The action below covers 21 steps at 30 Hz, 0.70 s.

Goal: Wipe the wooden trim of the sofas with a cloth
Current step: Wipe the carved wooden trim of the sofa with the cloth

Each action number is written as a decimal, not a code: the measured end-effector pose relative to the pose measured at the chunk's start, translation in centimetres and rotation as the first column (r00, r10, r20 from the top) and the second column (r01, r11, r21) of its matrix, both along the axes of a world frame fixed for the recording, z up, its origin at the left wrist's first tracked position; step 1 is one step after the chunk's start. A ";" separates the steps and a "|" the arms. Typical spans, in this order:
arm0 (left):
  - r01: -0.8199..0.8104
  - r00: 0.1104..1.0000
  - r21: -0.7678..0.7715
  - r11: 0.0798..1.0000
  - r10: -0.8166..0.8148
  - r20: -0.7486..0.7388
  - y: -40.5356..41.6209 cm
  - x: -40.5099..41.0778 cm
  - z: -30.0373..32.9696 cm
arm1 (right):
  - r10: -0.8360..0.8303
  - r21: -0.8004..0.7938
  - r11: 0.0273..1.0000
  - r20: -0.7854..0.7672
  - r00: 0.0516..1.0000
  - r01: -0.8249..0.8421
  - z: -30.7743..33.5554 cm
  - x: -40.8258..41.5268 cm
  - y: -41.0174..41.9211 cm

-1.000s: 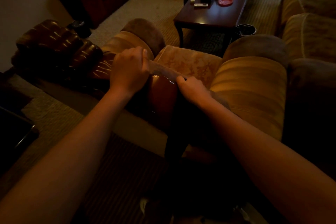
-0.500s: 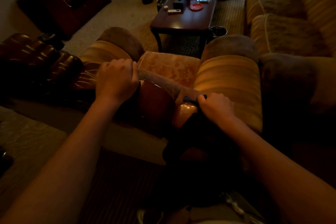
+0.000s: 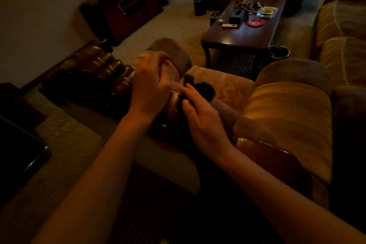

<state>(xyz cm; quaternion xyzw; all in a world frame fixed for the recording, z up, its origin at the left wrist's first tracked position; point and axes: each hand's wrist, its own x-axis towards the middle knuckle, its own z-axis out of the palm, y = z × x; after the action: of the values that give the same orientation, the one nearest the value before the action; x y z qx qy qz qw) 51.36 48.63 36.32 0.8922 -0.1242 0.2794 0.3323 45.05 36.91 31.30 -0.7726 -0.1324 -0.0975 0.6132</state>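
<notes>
Head view: wiping the sofa's wooden trim.
Right hand pinches dark cloth; left hand curls on the armrest; next, rub along.

A dim, amber-lit living room, the frame underexposed and grainy. Small glints mark the glossy wooden trim left of the hands, and a pale sheen lies on the coffee table beyond them. Deep shadow swallows the foreground beneath both forearms. Motion blur softens the left hand. Wide-angle bending curves the edges.
</notes>
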 end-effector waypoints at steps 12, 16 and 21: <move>-0.212 0.974 0.388 0.897 0.161 0.161 8.1 3.9 -1.0 | 0.093 -0.505 0.802 -0.423 0.902 -0.319 3.6 14.6 5.9; -0.223 0.965 0.383 0.896 0.148 0.216 8.2 3.7 -0.7 | 0.037 -0.427 0.848 -0.544 0.838 -0.315 2.6 14.5 4.9; -0.220 0.960 0.375 0.901 0.132 0.246 7.9 3.8 -1.1 | -0.036 -0.611 0.783 -0.229 0.973 -0.115 2.4 8.9 3.6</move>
<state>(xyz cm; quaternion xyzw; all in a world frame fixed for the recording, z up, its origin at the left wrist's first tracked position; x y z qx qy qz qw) 55.11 56.53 35.22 0.9132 -0.1321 0.3718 0.1016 53.91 40.48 33.67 -0.9340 -0.1018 0.0537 0.3383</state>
